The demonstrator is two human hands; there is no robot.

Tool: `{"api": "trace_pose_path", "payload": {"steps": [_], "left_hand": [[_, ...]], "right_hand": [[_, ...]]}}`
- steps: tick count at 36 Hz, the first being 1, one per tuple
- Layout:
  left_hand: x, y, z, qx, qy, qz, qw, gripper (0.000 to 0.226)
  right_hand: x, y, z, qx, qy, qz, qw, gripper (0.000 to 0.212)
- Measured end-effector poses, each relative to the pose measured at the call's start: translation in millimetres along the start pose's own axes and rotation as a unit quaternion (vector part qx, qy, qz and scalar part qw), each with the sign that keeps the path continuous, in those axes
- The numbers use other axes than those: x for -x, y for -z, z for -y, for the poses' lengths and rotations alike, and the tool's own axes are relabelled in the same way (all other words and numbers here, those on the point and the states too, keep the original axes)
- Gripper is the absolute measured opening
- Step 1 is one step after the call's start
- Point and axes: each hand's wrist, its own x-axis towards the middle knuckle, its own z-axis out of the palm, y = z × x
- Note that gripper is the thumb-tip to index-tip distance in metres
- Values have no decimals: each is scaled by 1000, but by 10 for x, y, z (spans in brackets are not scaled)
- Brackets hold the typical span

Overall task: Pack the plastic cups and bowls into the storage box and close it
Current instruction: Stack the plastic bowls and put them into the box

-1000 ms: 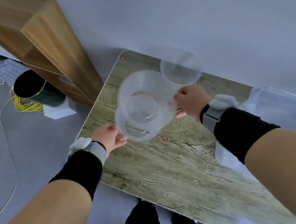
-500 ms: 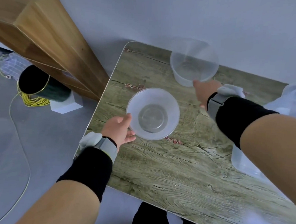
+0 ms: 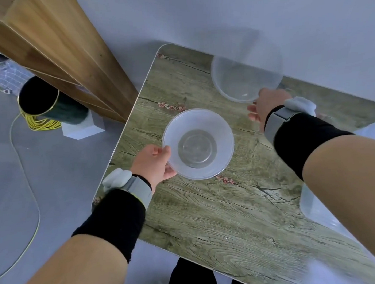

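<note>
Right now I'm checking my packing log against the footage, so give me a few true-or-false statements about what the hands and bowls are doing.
1. The left hand grips the rim of a clear bowl. True.
2. The two bowls are nested together. False: the second bowl is apart from the first, held near the table's far edge by the right hand.
3. The near bowl is upside down. False: its opening faces up, with the base visible inside.
4. Both wrists carry grey bands above black sleeves. True.
5. A bowl already sits in the storage box. False: both bowls are in the hands; only part of the box shows at the right.
</note>
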Motion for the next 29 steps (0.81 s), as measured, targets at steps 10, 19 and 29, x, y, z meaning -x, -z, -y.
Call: {"api": "trace_pose_path", "payload": {"steps": [10, 19, 29], "left_hand": [[59, 27, 82, 27, 18, 12, 999, 34], [37, 96, 121, 111, 52, 31, 992, 46], [23, 102, 204, 120, 56, 27, 991, 62]], "right_hand": [[563, 71, 278, 36, 188, 8, 981, 21], [836, 6, -85, 265, 219, 117, 932, 37], [792, -31, -386, 473, 212, 66, 853, 60]]}}
